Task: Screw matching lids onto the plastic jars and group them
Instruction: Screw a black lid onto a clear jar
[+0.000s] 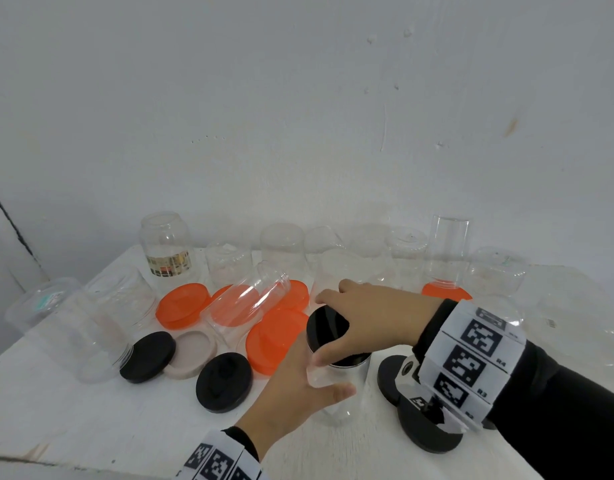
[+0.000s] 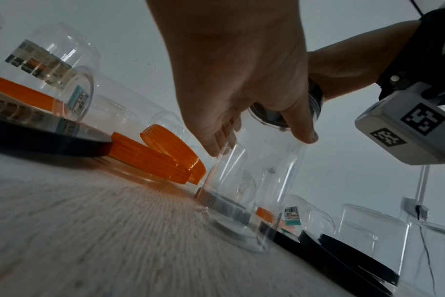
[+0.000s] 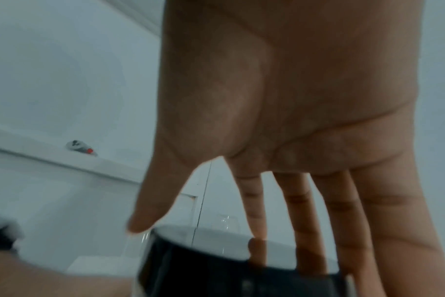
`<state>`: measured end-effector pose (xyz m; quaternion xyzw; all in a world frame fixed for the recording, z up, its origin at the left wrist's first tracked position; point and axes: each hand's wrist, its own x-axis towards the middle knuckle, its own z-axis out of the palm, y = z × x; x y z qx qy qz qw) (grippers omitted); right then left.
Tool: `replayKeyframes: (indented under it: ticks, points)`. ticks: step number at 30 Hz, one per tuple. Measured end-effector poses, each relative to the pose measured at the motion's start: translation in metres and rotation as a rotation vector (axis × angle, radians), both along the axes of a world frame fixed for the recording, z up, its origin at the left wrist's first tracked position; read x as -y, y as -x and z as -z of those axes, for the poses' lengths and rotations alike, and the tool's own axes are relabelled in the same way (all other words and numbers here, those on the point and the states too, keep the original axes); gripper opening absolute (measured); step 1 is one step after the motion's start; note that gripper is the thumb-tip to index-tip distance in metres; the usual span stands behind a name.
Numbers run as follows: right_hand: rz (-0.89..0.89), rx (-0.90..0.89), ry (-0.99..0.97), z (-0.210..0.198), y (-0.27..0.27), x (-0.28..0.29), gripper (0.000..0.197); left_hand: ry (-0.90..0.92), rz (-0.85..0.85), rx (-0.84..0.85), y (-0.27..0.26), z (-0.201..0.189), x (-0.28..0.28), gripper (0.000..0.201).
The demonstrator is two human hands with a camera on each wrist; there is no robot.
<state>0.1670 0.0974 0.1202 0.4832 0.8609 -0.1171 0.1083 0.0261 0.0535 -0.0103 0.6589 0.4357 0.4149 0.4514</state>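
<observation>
Table, white, bearing clear jars with loose orange and black lids. Jar, clear and upright at the front centre, wrapped by my left hand around its body. Black lid on its mouth, gripped at the rim by my right hand.

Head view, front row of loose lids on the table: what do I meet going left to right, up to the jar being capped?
Black lid → beige lid → second black lid → orange lid → the held jar, its black lid under the right hand.
</observation>
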Motion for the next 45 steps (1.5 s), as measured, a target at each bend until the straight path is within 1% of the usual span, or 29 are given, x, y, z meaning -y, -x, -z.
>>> replayKeyframes:
  ticks: [2, 4, 6, 8, 12, 14, 18, 20, 23, 26, 29, 31, 33, 35, 37, 41, 45]
  points:
    - [-0.033, -0.038, 0.11, -0.006, -0.003, -0.001, 0.088, 0.001, -0.011, -0.005, 0.0, 0.0, 0.0, 0.08]
    - [-0.086, -0.052, 0.141, -0.011, -0.004, -0.001, 0.083, 0.009, -0.025, -0.006, 0.0, 0.001, 0.0, 0.078]
    - [-0.113, -0.066, 0.128, -0.012, -0.003, -0.002, 0.074, 0.014, -0.028, -0.007, 0.0, 0.001, 0.0, 0.079]
    - [-0.108, -0.062, 0.101, -0.01, -0.003, -0.001, 0.07, 0.018, -0.025, -0.006, 0.0, 0.002, -0.001, 0.08]
    - [-0.055, 0.007, -0.045, -0.002, 0.001, 0.002, 0.072, 0.013, -0.001, 0.006, 0.0, 0.003, -0.002, 0.084]
    - [-0.043, 0.018, -0.061, 0.0, 0.002, 0.001, 0.075, 0.01, -0.01, -0.007, 0.0, 0.003, -0.002, 0.084]
    - [-0.098, -0.022, 0.139, -0.011, -0.003, -0.001, 0.082, 0.024, -0.037, -0.025, -0.001, 0.002, -0.002, 0.079]
    - [-0.142, -0.04, 0.156, -0.015, -0.004, -0.002, 0.078, 0.037, -0.047, -0.036, -0.001, 0.002, -0.001, 0.079]
    - [-0.144, -0.056, 0.126, -0.013, -0.004, -0.002, 0.073, 0.044, -0.042, -0.022, -0.001, 0.001, -0.001, 0.08]
    - [-0.099, -0.019, 0.045, -0.008, -0.003, -0.001, 0.07, 0.042, -0.017, -0.003, -0.001, -0.002, 0.0, 0.081]
    - [-0.043, 0.009, -0.078, 0.001, 0.001, 0.002, 0.073, 0.032, -0.003, -0.005, 0.0, -0.003, 0.001, 0.08]
    - [-0.014, 0.001, -0.104, 0.005, 0.001, 0.003, 0.076, 0.037, 0.0, -0.01, 0.0, -0.003, 0.001, 0.079]
    - [-0.012, -0.023, -0.038, 0.003, 0.0, 0.001, 0.076, 0.044, -0.002, -0.004, 0.0, -0.003, 0.0, 0.08]
    - [-0.046, -0.045, 0.095, -0.001, -0.003, 0.0, 0.079, 0.053, -0.017, -0.006, 0.001, -0.002, 0.0, 0.079]
    - [-0.091, -0.053, 0.147, -0.006, -0.005, -0.002, 0.081, 0.065, -0.033, -0.013, 0.001, -0.002, 0.0, 0.078]
    - [-0.096, -0.065, 0.099, -0.005, -0.005, -0.004, 0.076, 0.065, -0.028, -0.01, 0.0, -0.001, -0.001, 0.081]
    - [-0.036, -0.012, -0.06, 0.004, -0.002, 0.001, 0.076, 0.067, -0.017, -0.006, 0.0, -0.002, 0.001, 0.082]
